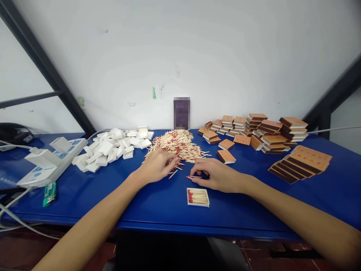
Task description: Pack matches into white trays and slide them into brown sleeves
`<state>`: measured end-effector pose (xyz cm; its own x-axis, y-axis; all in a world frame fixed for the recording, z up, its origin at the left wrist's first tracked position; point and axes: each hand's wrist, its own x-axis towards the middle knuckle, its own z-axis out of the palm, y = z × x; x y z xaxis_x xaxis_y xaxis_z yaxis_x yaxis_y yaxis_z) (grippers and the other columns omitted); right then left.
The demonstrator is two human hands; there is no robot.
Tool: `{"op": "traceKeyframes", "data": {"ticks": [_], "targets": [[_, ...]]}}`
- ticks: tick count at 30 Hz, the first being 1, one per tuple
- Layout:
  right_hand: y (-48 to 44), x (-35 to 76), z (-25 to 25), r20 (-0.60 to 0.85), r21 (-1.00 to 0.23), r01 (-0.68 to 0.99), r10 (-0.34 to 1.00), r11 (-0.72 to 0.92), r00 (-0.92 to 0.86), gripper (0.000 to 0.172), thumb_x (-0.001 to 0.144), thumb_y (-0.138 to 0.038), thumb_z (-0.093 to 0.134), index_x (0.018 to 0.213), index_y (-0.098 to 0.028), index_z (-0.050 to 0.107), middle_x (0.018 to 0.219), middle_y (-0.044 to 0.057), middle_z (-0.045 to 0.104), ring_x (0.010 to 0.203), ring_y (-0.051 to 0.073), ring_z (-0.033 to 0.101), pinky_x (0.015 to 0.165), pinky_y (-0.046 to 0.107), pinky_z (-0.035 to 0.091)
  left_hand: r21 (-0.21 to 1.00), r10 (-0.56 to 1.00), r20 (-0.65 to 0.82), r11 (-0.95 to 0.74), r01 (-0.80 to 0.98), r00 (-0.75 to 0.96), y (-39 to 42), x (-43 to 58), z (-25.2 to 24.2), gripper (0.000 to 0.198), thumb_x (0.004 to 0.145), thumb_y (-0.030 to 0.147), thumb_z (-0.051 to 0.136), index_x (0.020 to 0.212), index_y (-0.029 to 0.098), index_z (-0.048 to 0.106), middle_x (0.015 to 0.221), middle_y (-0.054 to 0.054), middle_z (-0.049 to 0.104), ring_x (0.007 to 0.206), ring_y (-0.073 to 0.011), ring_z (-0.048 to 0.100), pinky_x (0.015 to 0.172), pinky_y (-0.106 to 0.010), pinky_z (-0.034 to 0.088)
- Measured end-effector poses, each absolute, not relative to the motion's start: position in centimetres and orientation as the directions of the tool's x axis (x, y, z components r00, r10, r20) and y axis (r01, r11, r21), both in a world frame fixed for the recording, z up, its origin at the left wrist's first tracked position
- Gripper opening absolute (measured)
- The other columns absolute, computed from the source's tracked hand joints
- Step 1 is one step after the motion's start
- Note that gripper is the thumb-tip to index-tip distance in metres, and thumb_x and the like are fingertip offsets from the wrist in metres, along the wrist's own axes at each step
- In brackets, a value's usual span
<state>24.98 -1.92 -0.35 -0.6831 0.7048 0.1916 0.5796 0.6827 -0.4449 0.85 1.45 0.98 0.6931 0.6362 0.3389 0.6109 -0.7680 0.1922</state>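
A large heap of red-tipped matches (176, 141) lies mid-table against the wall. My left hand (158, 165) rests at the heap's front edge, thumb and fingers curled together. What sits between those fingers is hidden. A few loose matches (173, 174) lie just below its thumb. My right hand (216, 175) pinches a few matches (193, 177) between thumb and fingers, low over the table. Just in front of it is a white matchbox tray (208, 199) holding a row of matches, their heads toward the left.
White empty trays (105, 148) are piled to the left, near a power strip (42, 177) and a green lighter (50, 194). Orange-brown matchbox sleeves (270, 139) stand in stacks on the right, with a fanned stack (310, 158) nearer. A blurred dark panel (182, 113) is at the wall.
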Motion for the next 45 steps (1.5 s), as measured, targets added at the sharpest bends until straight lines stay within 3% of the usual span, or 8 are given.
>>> {"op": "traceKeyframes", "data": {"ticks": [4, 6, 15, 21, 28, 33, 39, 45], "targets": [[-2.1, 24.9, -0.3, 0.193, -0.459, 0.558, 0.691, 0.691, -0.697, 0.016, 0.092, -0.029, 0.058, 0.094, -0.02, 0.071, 0.082, 0.003, 0.059, 0.073, 0.015, 0.054, 0.066, 0.027, 0.04, 0.16, 0.575, 0.237, -0.818, 0.553, 0.783, 1.6, 0.1, 1.1, 0.019, 0.089, 0.016, 0.044, 0.091, 0.017, 0.063, 0.072, 0.0, 0.059, 0.064, -0.0127, 0.054, 0.062, -0.026, 0.038], [-2.1, 24.9, -0.3, 0.196, -0.475, 0.539, 0.68, 0.696, -0.706, 0.018, 0.094, -0.03, 0.056, 0.095, -0.021, 0.071, 0.083, 0.003, 0.061, 0.075, 0.015, 0.055, 0.068, 0.027, 0.041, 0.11, 0.547, 0.234, -0.836, 0.537, 0.804, 1.5, 0.1, 1.1, 0.026, 0.083, 0.012, 0.047, 0.101, 0.019, 0.065, 0.084, -0.002, 0.062, 0.074, -0.0146, 0.058, 0.067, -0.027, 0.042], [-1.4, 24.1, -1.1, 0.221, -0.371, 0.591, 0.687, 0.716, -0.692, 0.04, 0.099, -0.018, 0.038, 0.129, -0.029, 0.061, 0.091, 0.004, 0.053, 0.082, 0.017, 0.055, 0.074, 0.03, 0.044, 0.065, 0.547, 0.273, -0.831, 0.552, 0.791, 1.1, 0.3, 0.8, 0.029, 0.081, 0.017, 0.055, 0.111, 0.018, 0.056, 0.101, -0.005, 0.062, 0.092, -0.0203, 0.06, 0.08, -0.031, 0.047], [-1.5, 23.8, -1.1, 0.213, -0.296, 0.659, 0.721, 0.691, -0.66, 0.04, 0.095, -0.016, 0.041, 0.125, -0.027, 0.064, 0.091, 0.005, 0.055, 0.081, 0.018, 0.056, 0.073, 0.031, 0.044, 0.003, 0.51, 0.277, -0.848, 0.53, 0.815, 1.1, 0.7, 0.4, 0.011, 0.089, 0.019, 0.05, 0.096, 0.018, 0.058, 0.092, -0.004, 0.059, 0.085, -0.018, 0.058, 0.074, -0.03, 0.044], [-1.4, 24.5, -1.2, 0.323, -0.271, 0.691, 0.739, 0.671, -0.591, 0.017, 0.093, -0.026, 0.052, 0.089, -0.019, 0.066, 0.091, 0.005, 0.061, 0.079, 0.017, 0.057, 0.071, 0.03, 0.042, 0.049, 0.546, 0.222, -0.834, 0.55, 0.808, 0.6, 0.2, 1.3, 0.011, 0.083, 0.026, 0.058, 0.088, 0.018, 0.063, 0.089, -0.004, 0.056, 0.082, -0.0184, 0.055, 0.073, -0.031, 0.043], [-1.0, 24.5, -1.2, 0.311, -0.326, 0.591, 0.674, 0.738, -0.67, 0.015, 0.093, -0.019, 0.05, 0.094, -0.02, 0.065, 0.091, 0.004, 0.065, 0.087, 0.019, 0.057, 0.078, 0.032, 0.042, 0.127, 0.545, 0.171, -0.838, 0.53, 0.821, 0.6, 0.2, 1.3, 0.01, 0.083, 0.02, 0.057, 0.086, 0.019, 0.066, 0.088, -0.003, 0.055, 0.08, -0.0165, 0.055, 0.072, -0.029, 0.043], [-1.0, 24.5, -0.7, 0.269, -0.289, 0.63, 0.693, 0.721, -0.669, 0.016, 0.089, -0.015, 0.051, 0.093, -0.02, 0.066, 0.075, 0.002, 0.064, 0.075, 0.019, 0.054, 0.075, 0.032, 0.039, 0.182, 0.542, 0.195, -0.839, 0.512, 0.818, 0.5, 1.0, 0.7, 0.011, 0.089, 0.026, 0.057, 0.088, 0.018, 0.066, 0.087, -0.003, 0.056, 0.08, -0.0159, 0.056, 0.071, -0.027, 0.042], [-1.1, 25.1, -0.5, 0.27, -0.269, 0.664, 0.716, 0.698, -0.643, 0.022, 0.09, -0.013, 0.048, 0.097, -0.02, 0.068, 0.093, 0.008, 0.064, 0.09, 0.023, 0.054, 0.083, 0.037, 0.04, 0.135, 0.525, 0.206, -0.851, 0.507, 0.826, 0.6, 1.4, 0.3, 0.027, 0.098, 0.038, 0.05, 0.086, 0.017, 0.062, 0.084, -0.003, 0.055, 0.078, -0.0161, 0.053, 0.07, -0.028, 0.039]]}}
